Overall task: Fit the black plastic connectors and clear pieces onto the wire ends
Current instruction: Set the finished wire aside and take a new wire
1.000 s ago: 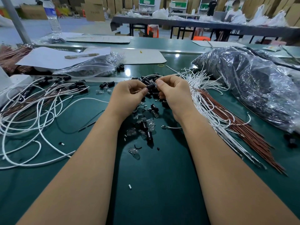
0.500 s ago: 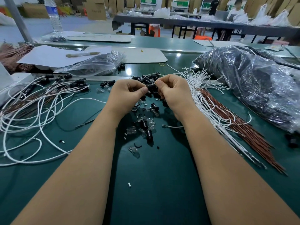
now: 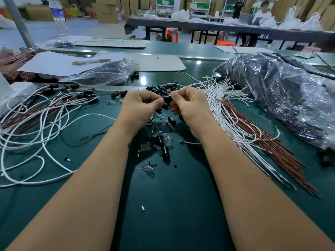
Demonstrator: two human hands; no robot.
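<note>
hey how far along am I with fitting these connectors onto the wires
Done: wires with black connectors fitted lie at your left. In hand: both the left hand and right hand pinch one black connector. Left: a bundle of bare white and brown wires, plus loose connectors and clear pieces.

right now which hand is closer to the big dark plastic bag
Right. The right hand sits beside the white wire bundle, which lies between it and the dark plastic bag. The left hand is farther away, beyond the right hand.
</note>
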